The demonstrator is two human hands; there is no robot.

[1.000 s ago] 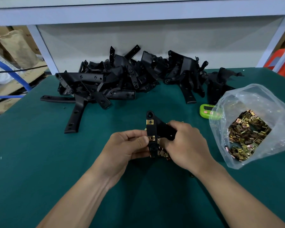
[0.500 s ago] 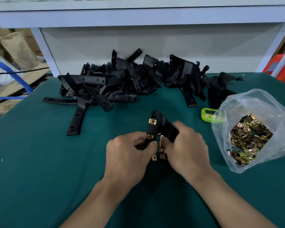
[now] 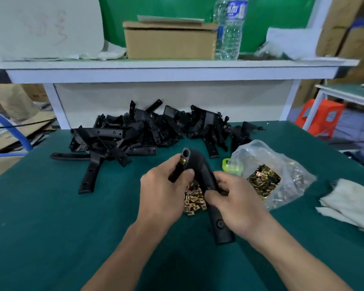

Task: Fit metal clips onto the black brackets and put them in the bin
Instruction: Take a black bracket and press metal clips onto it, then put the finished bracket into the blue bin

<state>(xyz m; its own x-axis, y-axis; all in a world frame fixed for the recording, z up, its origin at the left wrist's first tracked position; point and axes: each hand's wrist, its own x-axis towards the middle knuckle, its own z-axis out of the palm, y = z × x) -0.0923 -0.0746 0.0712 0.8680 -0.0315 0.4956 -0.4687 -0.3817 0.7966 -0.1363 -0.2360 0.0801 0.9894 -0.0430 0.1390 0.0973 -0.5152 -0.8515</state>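
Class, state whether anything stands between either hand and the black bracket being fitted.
Nothing visible does. The left hand grips the bracket near its upper end, the right hand holds its middle. No bin is in view, so that path cannot be judged.

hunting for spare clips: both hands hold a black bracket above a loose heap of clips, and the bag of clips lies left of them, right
Wrong side: in the head view the bag of clips lies right of the hands. The left hand and right hand do hold the black bracket above the loose heap.
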